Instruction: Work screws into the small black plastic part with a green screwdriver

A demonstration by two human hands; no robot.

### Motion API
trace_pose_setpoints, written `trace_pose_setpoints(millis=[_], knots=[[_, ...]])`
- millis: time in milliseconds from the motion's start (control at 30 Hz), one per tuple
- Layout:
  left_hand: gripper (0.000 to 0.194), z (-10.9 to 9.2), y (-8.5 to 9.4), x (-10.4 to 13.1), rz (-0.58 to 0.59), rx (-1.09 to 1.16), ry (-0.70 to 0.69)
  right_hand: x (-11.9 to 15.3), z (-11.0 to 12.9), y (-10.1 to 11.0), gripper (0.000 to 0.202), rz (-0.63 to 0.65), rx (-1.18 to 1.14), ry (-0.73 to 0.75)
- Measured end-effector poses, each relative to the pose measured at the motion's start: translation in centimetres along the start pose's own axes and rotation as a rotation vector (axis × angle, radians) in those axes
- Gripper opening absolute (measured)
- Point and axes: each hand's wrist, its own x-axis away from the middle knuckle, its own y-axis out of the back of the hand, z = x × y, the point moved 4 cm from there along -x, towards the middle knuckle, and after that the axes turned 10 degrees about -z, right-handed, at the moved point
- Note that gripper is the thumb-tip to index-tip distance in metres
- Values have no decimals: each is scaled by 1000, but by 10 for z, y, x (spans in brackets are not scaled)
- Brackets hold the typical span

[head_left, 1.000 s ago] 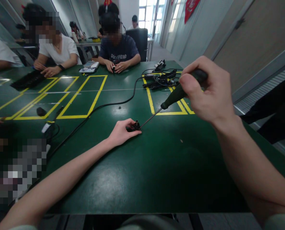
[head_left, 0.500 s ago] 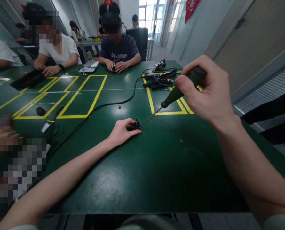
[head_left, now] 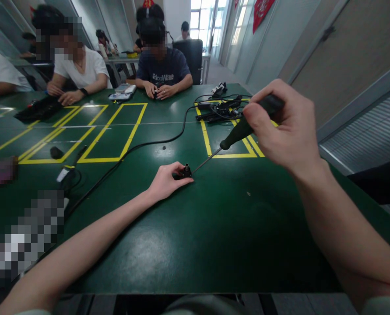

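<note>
Evidently the step in hand is tool work on a small black part (head_left: 187,173): it sits low at the green table (head_left: 214,245), in front of the person and left of the tool, with a short tube-like post standing upright on it. A screwdriver (head_left: 239,132) slants down from the upper right, its thin shaft running to the right side of that part. The tip seems to meet it, though what it bears on — a screw head, a slot, an edge — is too small to tell.

The left hand (head_left: 164,182) rests low over the table and pinches the part, thumb on the near side and fingers curled round the far side; the gap between them is only as wide as the part itself. The right hand (head_left: 288,127) is closed around the handle, thumb pressed along it and fingers wrapped over its dark butt end, the wrist raised well above the table.

As I judge it, the next move calls for a firm left pinch, so the part does not twist or skid, and for light pressure along the shaft while the right fingers turn the handle. The tool's slant looks shallow — a slip sideways toward the left fingertips seems the main risk.
</note>
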Motion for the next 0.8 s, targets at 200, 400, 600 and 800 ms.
trace_pose_setpoints(millis=[200,400,600,800], knots=[[27,-2,1,-1,6,5,-1,-2,0,2,12,53,-40,10],[27,-1,0,0,7,3,-10,-2,0,2,18,53,15,-29],[27,-1,0,-1,6,3,-7,-2,1,2,15,78,-47,-11],[27,0,0,-1,2,-4,0,-3,0,3,14,51,0,-33]])
